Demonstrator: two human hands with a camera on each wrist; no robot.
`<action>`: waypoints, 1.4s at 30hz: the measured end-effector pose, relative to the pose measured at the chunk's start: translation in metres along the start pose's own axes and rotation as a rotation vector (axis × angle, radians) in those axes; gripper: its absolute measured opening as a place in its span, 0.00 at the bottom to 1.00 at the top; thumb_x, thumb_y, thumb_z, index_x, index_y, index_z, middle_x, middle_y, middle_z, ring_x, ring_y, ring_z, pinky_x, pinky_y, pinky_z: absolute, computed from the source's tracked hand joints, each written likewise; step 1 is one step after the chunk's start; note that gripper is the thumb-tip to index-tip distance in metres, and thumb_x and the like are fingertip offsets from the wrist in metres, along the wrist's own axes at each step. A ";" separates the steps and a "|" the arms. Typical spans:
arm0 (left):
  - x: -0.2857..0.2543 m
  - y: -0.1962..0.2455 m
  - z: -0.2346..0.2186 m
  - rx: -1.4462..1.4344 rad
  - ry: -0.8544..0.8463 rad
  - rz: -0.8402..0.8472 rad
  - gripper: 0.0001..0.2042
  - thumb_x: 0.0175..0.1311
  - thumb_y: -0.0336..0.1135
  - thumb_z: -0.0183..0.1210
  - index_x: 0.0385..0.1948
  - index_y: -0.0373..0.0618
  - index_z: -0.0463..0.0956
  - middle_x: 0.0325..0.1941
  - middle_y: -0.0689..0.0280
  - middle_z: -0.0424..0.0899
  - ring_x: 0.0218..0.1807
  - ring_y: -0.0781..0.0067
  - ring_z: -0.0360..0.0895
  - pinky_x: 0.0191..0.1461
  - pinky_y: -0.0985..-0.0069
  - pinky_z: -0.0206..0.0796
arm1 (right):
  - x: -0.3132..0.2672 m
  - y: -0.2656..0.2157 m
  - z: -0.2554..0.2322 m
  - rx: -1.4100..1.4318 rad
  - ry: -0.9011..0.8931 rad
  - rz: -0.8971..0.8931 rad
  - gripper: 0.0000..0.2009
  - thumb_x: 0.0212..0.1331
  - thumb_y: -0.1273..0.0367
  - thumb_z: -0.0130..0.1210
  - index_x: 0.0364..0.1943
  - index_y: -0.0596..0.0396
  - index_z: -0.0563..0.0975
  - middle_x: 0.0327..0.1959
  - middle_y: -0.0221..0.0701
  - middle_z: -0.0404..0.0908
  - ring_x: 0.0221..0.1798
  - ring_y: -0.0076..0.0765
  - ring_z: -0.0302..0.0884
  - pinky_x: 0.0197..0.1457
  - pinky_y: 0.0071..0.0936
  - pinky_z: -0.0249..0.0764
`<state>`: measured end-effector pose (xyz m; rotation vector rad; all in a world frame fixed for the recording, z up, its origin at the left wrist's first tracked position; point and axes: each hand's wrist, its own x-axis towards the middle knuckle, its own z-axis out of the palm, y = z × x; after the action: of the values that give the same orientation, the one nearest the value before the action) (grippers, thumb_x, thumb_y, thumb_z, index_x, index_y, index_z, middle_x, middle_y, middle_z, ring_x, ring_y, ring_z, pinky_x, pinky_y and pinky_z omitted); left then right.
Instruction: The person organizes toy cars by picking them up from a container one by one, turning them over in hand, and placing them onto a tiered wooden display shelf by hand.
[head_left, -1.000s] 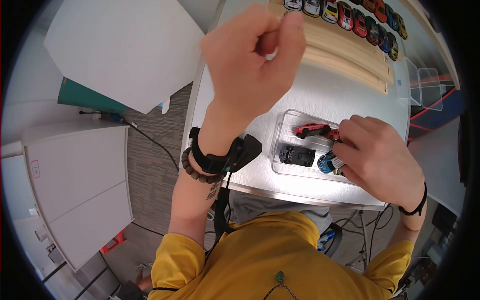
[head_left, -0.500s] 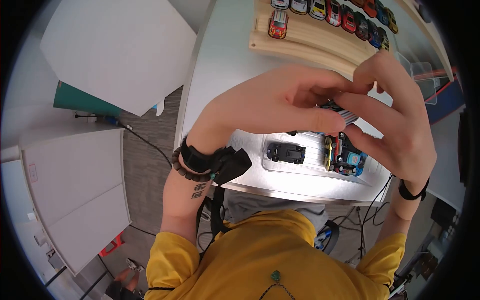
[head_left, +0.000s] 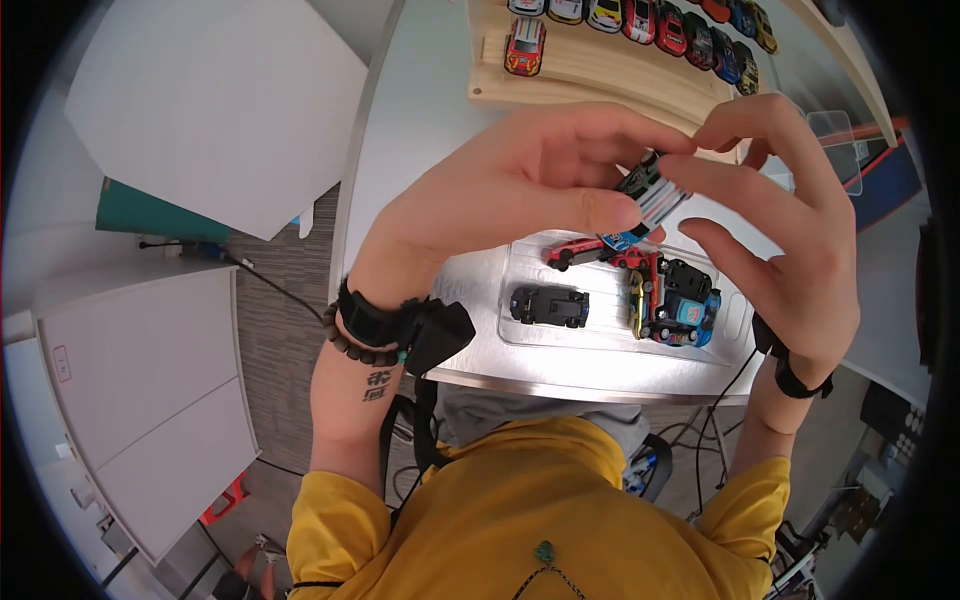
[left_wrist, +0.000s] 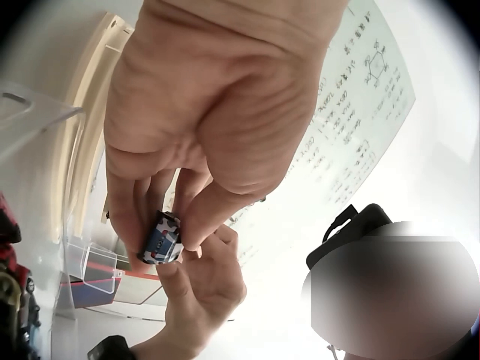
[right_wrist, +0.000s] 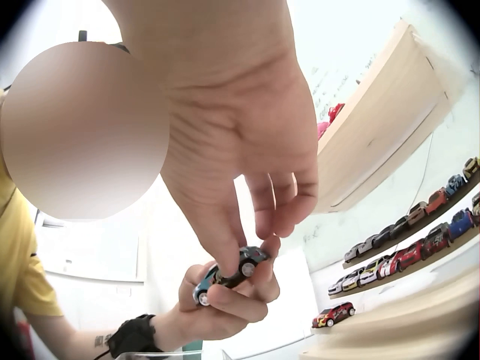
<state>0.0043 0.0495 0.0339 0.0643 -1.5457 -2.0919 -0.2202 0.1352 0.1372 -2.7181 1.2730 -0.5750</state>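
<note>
My left hand (head_left: pixel 520 180) pinches a small toy car (head_left: pixel 655 203) between thumb and fingers, above the tray. The car has a blue front and white stripes; its dark rear and wheels show in the right wrist view. Close beside it is my right hand (head_left: pixel 785 225), index fingertip at the car's end, the thumb spread away in the head view. Below, a clear plastic tray (head_left: pixel 610 353) holds an upside-down black toy car (head_left: pixel 550 306), red toy cars (head_left: pixel 575 252) and a cluster of several toy cars (head_left: pixel 690 310) at its right.
A stepped wooden rack (head_left: pixel 590 75) stands at the back with rows of toy cars. Alone on its lower step sits a red and yellow toy car (head_left: pixel 525 47). A clear plastic box (head_left: pixel 835 140) is at the back right. The metal table's edge (head_left: pixel 590 390) runs close to my body.
My left hand came down from over the rack to take hold of the striped car, which the right hand lifted from the tray. The right thumb has since spread from it.
</note>
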 end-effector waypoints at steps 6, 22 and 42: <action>0.001 0.010 0.003 -0.005 0.203 -0.099 0.27 0.69 0.22 0.62 0.70 0.38 0.69 0.60 0.59 0.82 0.60 0.67 0.84 0.61 0.73 0.77 | -0.016 0.006 -0.009 0.062 0.039 0.227 0.24 0.44 0.74 0.71 0.52 0.60 0.84 0.47 0.38 0.80 0.44 0.39 0.78 0.45 0.29 0.71; 0.004 0.010 0.023 -0.090 0.183 -0.165 0.39 0.64 0.14 0.64 0.77 0.35 0.55 0.73 0.48 0.72 0.70 0.50 0.77 0.67 0.63 0.78 | -0.014 0.003 0.002 0.217 0.061 0.383 0.34 0.42 0.69 0.76 0.60 0.57 0.77 0.43 0.40 0.81 0.46 0.52 0.81 0.48 0.42 0.78; 0.006 0.000 0.043 0.335 0.347 0.112 0.37 0.53 0.15 0.73 0.69 0.36 0.69 0.53 0.58 0.83 0.47 0.72 0.87 0.52 0.74 0.82 | -0.019 -0.010 -0.008 0.444 0.078 0.347 0.32 0.49 0.74 0.72 0.63 0.61 0.76 0.34 0.41 0.82 0.36 0.46 0.80 0.42 0.39 0.77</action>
<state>-0.0154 0.0845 0.0506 0.4277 -1.6197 -1.6158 -0.2272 0.1572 0.1414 -2.0805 1.3930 -0.8112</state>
